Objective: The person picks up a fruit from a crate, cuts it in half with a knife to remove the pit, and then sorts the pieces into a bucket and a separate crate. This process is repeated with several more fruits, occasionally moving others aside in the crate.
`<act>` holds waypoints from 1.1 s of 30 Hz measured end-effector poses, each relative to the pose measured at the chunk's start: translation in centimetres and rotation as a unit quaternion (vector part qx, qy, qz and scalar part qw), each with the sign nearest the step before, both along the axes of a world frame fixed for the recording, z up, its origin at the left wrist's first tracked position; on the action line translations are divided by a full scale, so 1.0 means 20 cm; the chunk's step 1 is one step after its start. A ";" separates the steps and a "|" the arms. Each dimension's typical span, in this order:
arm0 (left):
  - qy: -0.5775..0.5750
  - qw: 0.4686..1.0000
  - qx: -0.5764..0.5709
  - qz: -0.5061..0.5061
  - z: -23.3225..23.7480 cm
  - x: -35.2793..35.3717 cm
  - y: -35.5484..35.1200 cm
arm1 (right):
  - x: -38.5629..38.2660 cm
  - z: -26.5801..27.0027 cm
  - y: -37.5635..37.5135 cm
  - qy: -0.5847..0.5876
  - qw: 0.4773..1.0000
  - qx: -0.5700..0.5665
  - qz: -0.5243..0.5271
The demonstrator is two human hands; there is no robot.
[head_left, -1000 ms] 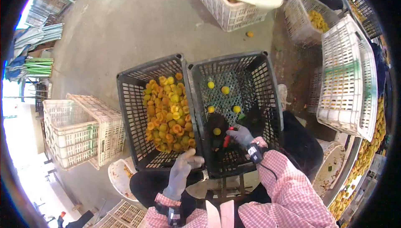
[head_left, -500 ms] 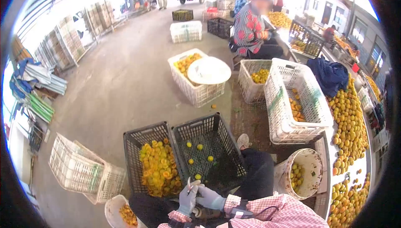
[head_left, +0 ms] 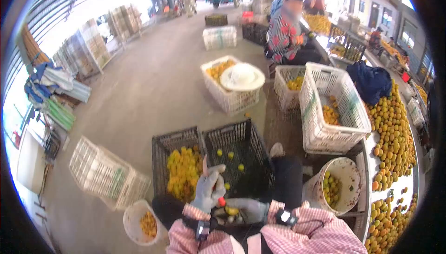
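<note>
My left hand (head_left: 208,191), in a grey glove, is closed around a small knife (head_left: 205,164). The curved blade points up and a red handle end (head_left: 221,202) shows below the fingers. Just beside it, my right hand (head_left: 250,209), also gloved, curls its fingers around a yellow fruit (head_left: 231,211) that looks like an apricot. Beyond my hands stands a black crate of cut yellow fruit (head_left: 182,172). Against its right side is a second black crate (head_left: 251,147) with a few whole yellow-green fruits (head_left: 241,167) on its bottom.
A white bucket of whole fruit (head_left: 341,185) stands at my right, beside a table heaped with fruit (head_left: 392,138). White crates (head_left: 332,110) are stacked ahead right. A smaller bucket (head_left: 141,224) and tipped white crates (head_left: 106,172) lie left. A co-worker (head_left: 284,33) sits farther back.
My hands have moved apart from each other. The left has risen with the knife, its blade now upright, and the fruit in my right hand has come into sight. The view has shifted slightly.
</note>
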State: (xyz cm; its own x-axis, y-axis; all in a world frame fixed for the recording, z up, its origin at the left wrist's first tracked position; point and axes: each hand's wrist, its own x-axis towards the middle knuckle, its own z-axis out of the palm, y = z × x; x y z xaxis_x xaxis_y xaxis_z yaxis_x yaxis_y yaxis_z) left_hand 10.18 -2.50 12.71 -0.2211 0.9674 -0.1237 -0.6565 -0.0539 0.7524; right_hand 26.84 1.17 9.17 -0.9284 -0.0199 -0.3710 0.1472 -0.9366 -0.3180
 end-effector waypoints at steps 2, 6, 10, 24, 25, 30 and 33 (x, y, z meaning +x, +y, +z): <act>-0.008 0.999 0.030 -0.020 0.02 0.01 -0.02 | -0.02 -0.08 0.01 0.061 0.997 0.002 0.050; -0.045 0.995 0.089 -0.026 0.02 0.02 -0.06 | -0.03 -0.02 -0.04 0.030 0.996 0.082 -0.009; -0.042 0.989 0.030 0.136 0.00 0.08 -0.06 | -0.05 -0.02 -0.05 -0.032 0.952 0.292 -0.083; 0.004 0.984 0.175 0.017 0.10 0.06 -0.12 | 0.07 0.12 -0.04 0.079 0.996 0.006 -0.046; -0.011 0.985 0.173 0.008 0.09 0.08 -0.13 | 0.06 0.09 -0.04 0.102 0.994 -0.020 -0.036; -0.004 0.981 0.189 -0.036 0.04 0.06 -0.12 | 0.06 0.07 -0.07 0.090 0.995 0.028 -0.032; 0.003 0.969 0.202 0.142 0.07 0.14 -0.04 | 0.05 0.13 -0.06 0.043 0.965 0.244 -0.082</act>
